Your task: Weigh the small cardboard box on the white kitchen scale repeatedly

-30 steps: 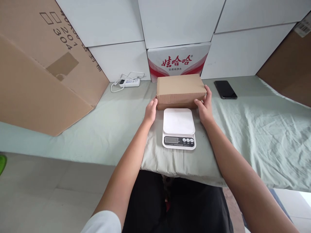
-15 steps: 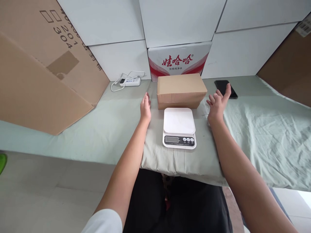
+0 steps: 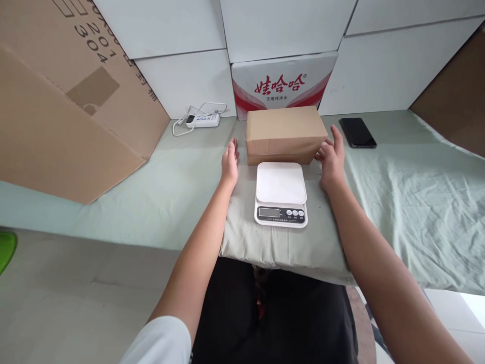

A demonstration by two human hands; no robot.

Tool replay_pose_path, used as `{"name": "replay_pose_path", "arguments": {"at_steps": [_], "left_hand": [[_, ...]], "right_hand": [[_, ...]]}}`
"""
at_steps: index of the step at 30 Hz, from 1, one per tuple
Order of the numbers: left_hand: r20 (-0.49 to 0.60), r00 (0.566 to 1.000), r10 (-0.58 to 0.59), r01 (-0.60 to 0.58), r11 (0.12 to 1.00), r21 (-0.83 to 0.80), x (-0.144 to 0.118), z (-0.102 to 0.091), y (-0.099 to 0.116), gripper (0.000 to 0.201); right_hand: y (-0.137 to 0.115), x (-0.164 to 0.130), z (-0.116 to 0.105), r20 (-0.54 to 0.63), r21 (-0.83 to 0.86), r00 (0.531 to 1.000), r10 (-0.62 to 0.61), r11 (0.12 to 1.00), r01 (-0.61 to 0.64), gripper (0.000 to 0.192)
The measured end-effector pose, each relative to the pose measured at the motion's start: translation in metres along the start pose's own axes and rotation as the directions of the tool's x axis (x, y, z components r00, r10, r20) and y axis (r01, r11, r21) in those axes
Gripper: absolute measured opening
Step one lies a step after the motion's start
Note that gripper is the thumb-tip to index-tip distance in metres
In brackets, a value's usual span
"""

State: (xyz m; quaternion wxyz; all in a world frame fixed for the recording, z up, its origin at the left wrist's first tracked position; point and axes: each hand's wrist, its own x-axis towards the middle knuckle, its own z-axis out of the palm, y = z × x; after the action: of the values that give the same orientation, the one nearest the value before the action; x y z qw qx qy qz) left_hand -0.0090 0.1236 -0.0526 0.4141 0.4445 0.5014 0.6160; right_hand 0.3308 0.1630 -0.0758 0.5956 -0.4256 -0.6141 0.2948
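On the left hand (image 3: 230, 163), most of the palm and some fingers are hidden from view; whether the fingertips of the right hand (image 3: 332, 157) touch the brown box (image 3: 286, 124) cannot be told. That box hides the lower part of the red-and-white carton (image 3: 280, 83) on its far side. The small print on the white scale (image 3: 281, 183) is too tiny to read. The picture's edges cut off the large cardboard box (image 3: 56, 131) at left, the green object (image 3: 6, 250) and the right-hand cardboard box (image 3: 454, 96).
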Motion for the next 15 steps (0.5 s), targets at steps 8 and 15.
{"name": "replay_pose_path", "arguments": {"at_steps": [8, 15], "left_hand": [[0.075, 0.997, -0.02, 0.02, 1.0, -0.002, -0.006, 0.005, 0.002, 0.092], [0.156, 0.988, 0.008, -0.009, 1.0, 0.009, -0.014, 0.011, 0.007, 0.089]], "right_hand": [[-0.019, -0.006, 0.011, 0.012, 0.067, 0.992, 0.127, 0.99, -0.128, 0.101], [-0.03, -0.006, 0.019, 0.021, 0.06, 0.995, 0.1, 0.993, -0.101, 0.093]]}}
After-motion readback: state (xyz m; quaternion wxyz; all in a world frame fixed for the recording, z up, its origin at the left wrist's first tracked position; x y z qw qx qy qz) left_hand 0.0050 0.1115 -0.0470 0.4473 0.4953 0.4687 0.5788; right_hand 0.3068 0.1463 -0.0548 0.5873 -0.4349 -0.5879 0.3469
